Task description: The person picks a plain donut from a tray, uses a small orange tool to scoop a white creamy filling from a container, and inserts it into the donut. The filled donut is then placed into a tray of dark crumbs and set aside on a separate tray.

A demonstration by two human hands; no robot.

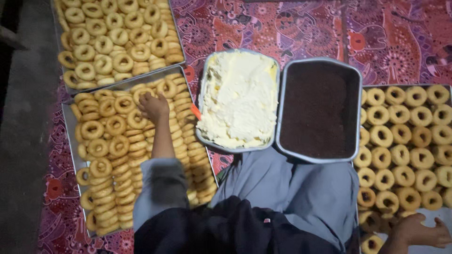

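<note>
Showing three trays of pale ring doughnuts and two tubs: left hand [153, 106] closed on a doughnut [141, 95]; right hand [416, 231] spread flat on tray [431, 217].

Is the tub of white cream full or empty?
Full. The white cream heaps up to the tub's rim, with no bare bottom showing.

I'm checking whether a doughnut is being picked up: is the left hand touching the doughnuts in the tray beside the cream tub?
Touching. The head view shows the left hand resting fingers-down on the plain doughnuts in the tray, with no gap visible beneath it.
</note>
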